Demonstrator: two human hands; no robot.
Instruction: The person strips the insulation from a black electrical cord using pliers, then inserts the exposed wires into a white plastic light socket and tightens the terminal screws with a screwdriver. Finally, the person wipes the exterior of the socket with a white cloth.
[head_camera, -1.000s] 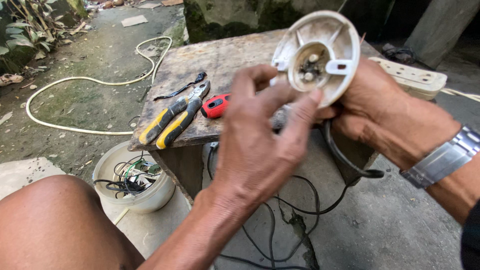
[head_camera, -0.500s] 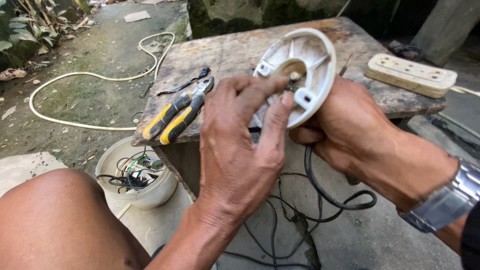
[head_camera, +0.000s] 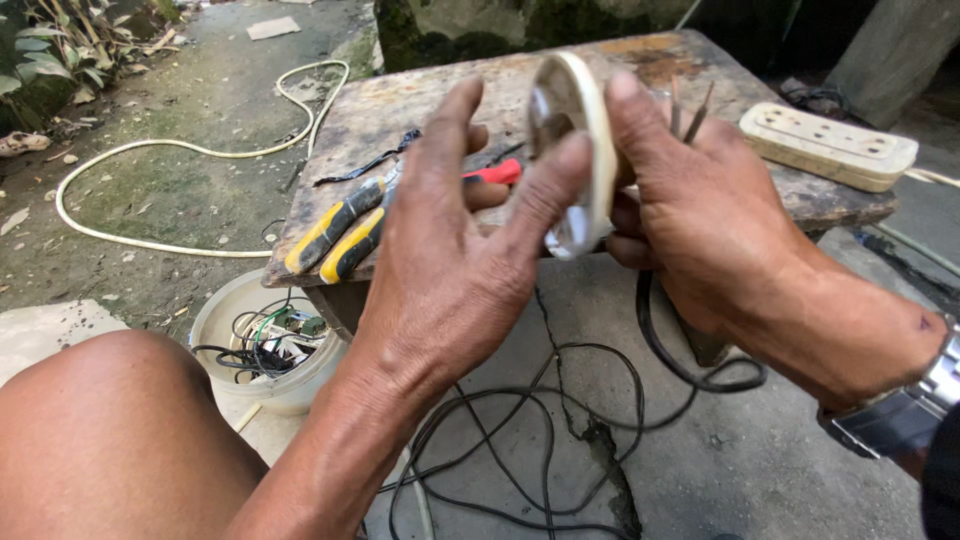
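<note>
1. Hands first: my left hand (head_camera: 450, 270) and my right hand (head_camera: 700, 210) both hold a round cream plastic disc (head_camera: 572, 150). It is turned on its edge, so I see mostly its rim.
2. My left fingers are spread out, and one fingertip (head_camera: 570, 160) presses on the near face of the disc.
3. My right hand wraps around the back of the disc, with the thumb lying along the rim.
4. The disc is up in the air, just in front of the old wooden desk (head_camera: 420, 110) and a bit above it.
5. On the desk, behind my left hand, lie pliers (head_camera: 340, 225) with yellow and black handles. A small red tool (head_camera: 495, 172) lies on the desk too, partly hidden by my fingers.
6. A cream power strip (head_camera: 828, 145) sits at the far right corner of the desk.
7. Under the desk, on the left, there is a white bowl (head_camera: 225, 320) full of wires.
8. Black cables (head_camera: 560, 420) lie on the cracked floor below the desk.
9. A long white hose (head_camera: 180, 150) curls on the ground to the left of the desk.
10. My bare knee (head_camera: 110, 430) is near the bowl, and a metal watch (head_camera: 905, 415) is on my right wrist.
</note>
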